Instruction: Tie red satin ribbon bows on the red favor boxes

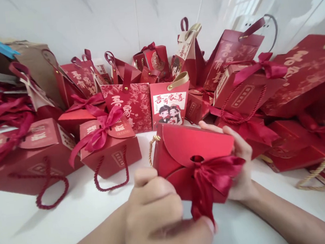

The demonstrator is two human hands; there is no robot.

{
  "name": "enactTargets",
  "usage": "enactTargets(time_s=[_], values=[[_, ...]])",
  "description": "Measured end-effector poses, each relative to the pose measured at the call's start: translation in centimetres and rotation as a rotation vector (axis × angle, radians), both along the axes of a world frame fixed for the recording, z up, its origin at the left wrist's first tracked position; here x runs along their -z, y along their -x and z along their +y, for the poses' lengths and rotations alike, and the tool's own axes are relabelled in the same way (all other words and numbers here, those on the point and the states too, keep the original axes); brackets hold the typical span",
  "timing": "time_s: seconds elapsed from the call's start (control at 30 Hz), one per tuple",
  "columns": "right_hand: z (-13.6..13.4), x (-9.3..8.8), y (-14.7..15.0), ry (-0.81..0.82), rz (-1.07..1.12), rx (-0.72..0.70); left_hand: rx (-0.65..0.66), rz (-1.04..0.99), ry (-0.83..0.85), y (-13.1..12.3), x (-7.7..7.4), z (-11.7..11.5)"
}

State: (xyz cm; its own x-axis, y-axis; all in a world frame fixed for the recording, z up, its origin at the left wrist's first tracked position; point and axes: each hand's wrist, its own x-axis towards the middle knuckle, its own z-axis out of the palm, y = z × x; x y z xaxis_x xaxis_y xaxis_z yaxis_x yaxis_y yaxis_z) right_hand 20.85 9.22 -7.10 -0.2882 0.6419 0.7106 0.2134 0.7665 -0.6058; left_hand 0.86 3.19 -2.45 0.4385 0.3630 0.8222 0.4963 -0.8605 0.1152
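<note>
Red box: the red box (188,150) was held just above the white desk (60,224), in front of the person, with its rounded flap closed.
Ribbon: a dark red ribbon (214,178) was bunched at the flap's slot, with one tail hanging down.
Left hand: the left hand (160,218) had its grip curled tight, pinching the ribbon's tail end.
Right hand: the right hand (241,168) had its grip wrapped round the box's right side, fingers behind.
Cord: a gold cord handle (152,146) showed at the box's left edge.
Behind: many red gift boxes and bags stood on the desk, among them a box with a pink bow (110,150).
</note>
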Motion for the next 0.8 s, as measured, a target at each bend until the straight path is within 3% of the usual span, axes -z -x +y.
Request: enactTargets(time_s=[0.2, 0.57, 0.8], values=[[0.5, 0.2, 0.3, -0.016, -0.027, -0.017, 0.048, -0.058, -0.104, 0.4, 0.9, 2.3], [0.4, -0.1, 0.3, -0.049, -0.01, -0.057, 0.054, -0.087, -0.197, 0.1, 1.0, 2.1], [0.4, 0.2, 0.1, -0.039, -0.027, -0.052, 0.067, -0.088, -0.173, 0.0, 1.1, 1.9]])
